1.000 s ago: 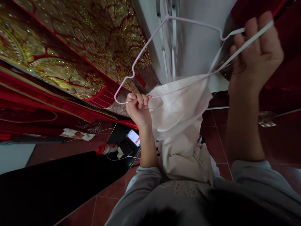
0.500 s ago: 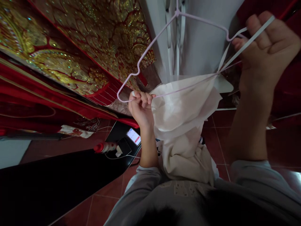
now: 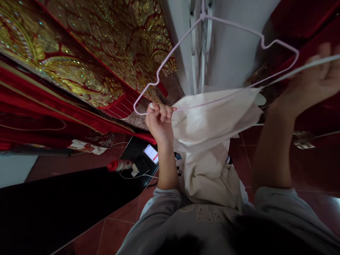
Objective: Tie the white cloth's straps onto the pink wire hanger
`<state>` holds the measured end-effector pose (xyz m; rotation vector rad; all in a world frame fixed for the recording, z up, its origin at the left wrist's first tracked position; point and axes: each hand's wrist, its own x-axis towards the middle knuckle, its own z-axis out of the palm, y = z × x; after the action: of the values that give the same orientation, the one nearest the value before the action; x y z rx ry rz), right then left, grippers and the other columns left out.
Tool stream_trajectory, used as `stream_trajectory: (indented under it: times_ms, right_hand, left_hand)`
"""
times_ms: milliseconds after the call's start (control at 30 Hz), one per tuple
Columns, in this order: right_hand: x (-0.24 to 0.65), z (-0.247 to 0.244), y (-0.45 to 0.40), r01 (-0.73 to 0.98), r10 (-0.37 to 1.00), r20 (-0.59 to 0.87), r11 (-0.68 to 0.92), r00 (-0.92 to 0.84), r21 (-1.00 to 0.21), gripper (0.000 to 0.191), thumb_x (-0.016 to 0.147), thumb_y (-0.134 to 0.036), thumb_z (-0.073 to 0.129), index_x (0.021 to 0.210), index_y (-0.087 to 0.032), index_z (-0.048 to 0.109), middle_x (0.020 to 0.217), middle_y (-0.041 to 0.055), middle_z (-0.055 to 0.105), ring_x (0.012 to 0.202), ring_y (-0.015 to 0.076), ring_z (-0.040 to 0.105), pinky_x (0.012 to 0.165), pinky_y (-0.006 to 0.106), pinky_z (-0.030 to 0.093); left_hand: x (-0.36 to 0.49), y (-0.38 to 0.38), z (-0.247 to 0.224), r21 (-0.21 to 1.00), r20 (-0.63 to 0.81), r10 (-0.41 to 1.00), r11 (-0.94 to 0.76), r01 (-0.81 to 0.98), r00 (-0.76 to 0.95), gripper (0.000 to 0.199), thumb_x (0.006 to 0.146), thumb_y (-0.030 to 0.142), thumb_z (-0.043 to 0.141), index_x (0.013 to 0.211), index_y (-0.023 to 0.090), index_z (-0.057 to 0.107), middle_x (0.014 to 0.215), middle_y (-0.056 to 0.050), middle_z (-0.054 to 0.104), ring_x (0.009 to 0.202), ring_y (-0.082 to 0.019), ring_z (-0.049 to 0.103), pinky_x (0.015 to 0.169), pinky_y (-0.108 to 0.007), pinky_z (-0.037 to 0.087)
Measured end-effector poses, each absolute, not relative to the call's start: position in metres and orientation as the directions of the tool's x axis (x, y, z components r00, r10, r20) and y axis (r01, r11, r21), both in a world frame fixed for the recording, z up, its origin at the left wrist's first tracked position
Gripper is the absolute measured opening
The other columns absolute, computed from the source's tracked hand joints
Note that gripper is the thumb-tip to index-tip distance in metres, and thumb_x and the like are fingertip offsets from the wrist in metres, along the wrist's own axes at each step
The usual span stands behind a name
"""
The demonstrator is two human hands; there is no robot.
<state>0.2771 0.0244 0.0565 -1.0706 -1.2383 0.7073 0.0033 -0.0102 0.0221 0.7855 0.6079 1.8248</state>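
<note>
Located at 1 o'clock in view: pink wire hanger (image 3: 203, 16), gripped by lower bar in left hand (image 3: 159, 122). Behind bar, extending toward 6 o'clock: cream fabric (image 3: 212, 120). Stretched toward 3 o'clock: white strap (image 3: 321, 62), crossing blurred right hand (image 3: 310, 85); finger closure indeterminable. Farther, toward 7 o'clock: smartphone (image 3: 151, 154) on black table (image 3: 79, 198).

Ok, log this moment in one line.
left hand: grips hanger | right hand: blurred, at strap | strap: straight from cloth | cloth: creased | phone: lit
</note>
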Motion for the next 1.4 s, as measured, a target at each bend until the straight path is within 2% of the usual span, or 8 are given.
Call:
stream_trajectory:
  times_ms: [267,367,500,933,1033,1133,1267,1400]
  right_hand:
    - [0.255,0.030,-0.005,0.153,0.738,0.565,0.551,0.370,-0.820,0.079,0.085,-0.087,0.059,0.134,-0.026,0.067,0.114,0.0101,0.080,0.094,0.0242,0.080,0.072,0.035,0.066]
    - [0.239,0.028,-0.014,0.086,0.798,0.588,0.582,0.130,-0.809,0.077,0.091,-0.084,0.055,0.142,-0.027,0.064,0.130,0.0107,0.078,0.109,0.0254,0.079,0.092,0.041,0.066]
    - [0.230,0.027,-0.023,0.293,0.829,0.493,0.556,-0.264,-0.778,0.068,0.100,-0.063,0.058,0.160,-0.032,0.048,0.139,0.0093,0.074,0.136,0.0262,0.067,0.120,0.051,0.049]
    - [0.216,0.035,-0.016,0.642,0.901,0.388,0.417,-0.197,-0.643,0.066,0.085,-0.051,0.079,0.145,-0.024,0.066,0.089,0.0026,0.076,0.073,0.0186,0.065,0.073,0.034,0.049]
    - [0.213,0.036,-0.012,0.682,0.909,0.384,0.383,-0.159,-0.624,0.048,0.085,-0.045,0.080,0.128,-0.024,0.075,0.075,-0.0004,0.071,0.064,0.0161,0.060,0.066,0.032,0.042]
    - [0.210,0.031,-0.011,0.668,0.861,0.474,0.464,-0.184,-0.583,0.020,0.091,-0.041,0.074,0.098,-0.024,0.080,0.072,0.0004,0.072,0.065,0.0158,0.061,0.070,0.033,0.043]
    - [0.208,0.022,-0.012,0.641,0.778,0.600,0.559,-0.185,-0.526,0.020,0.095,-0.039,0.070,0.084,-0.023,0.075,0.082,0.0024,0.078,0.074,0.0176,0.068,0.080,0.036,0.045]
    - [0.211,0.016,-0.010,0.654,0.745,0.640,0.580,-0.187,-0.485,0.020,0.096,-0.040,0.069,0.086,-0.024,0.073,0.083,0.0020,0.078,0.073,0.0178,0.069,0.083,0.039,0.043]
  left_hand:
    - [0.002,-0.010,0.021,0.639,0.276,0.927,-0.374,-0.672,-0.254,0.012,0.081,0.017,0.062,0.076,0.022,0.053,0.056,0.008,0.026,0.055,-0.012,0.037,0.072,-0.026,0.056]
    - [0.004,-0.011,0.018,0.630,0.284,0.927,-0.374,-0.680,-0.246,0.012,0.081,0.017,0.064,0.077,0.022,0.054,0.056,0.008,0.029,0.055,-0.012,0.040,0.073,-0.026,0.057]
    - [0.003,-0.013,0.014,0.657,0.291,0.930,-0.366,-0.660,-0.226,0.014,0.081,0.018,0.067,0.078,0.021,0.053,0.057,0.008,0.033,0.058,-0.011,0.045,0.078,-0.027,0.058]
    - [0.006,-0.020,0.012,0.709,0.282,0.939,-0.342,-0.617,-0.197,0.022,0.081,0.025,0.070,0.082,0.022,0.048,0.059,0.009,0.034,0.059,-0.011,0.049,0.082,-0.028,0.059]
    - [0.005,-0.021,0.015,0.729,0.279,0.936,-0.351,-0.588,-0.214,0.023,0.082,0.026,0.073,0.084,0.022,0.050,0.057,0.009,0.039,0.061,-0.011,0.056,0.084,-0.029,0.060]
    - [-0.002,-0.022,0.012,0.783,0.262,0.929,-0.364,-0.505,-0.263,0.022,0.084,0.031,0.071,0.098,0.023,0.057,0.067,0.004,0.061,0.077,-0.017,0.073,0.089,-0.033,0.062]
    - [-0.028,-0.020,0.000,0.833,0.311,0.794,-0.492,-0.253,-0.522,0.033,0.082,0.024,0.057,0.114,0.020,0.063,0.105,-0.008,0.079,0.100,-0.022,0.079,0.088,-0.034,0.064]
    - [-0.070,-0.021,0.002,0.841,0.494,0.646,-0.525,0.131,-0.582,0.037,0.085,0.019,0.053,0.118,0.016,0.070,0.126,-0.012,0.077,0.105,-0.026,0.079,0.060,-0.026,0.060]
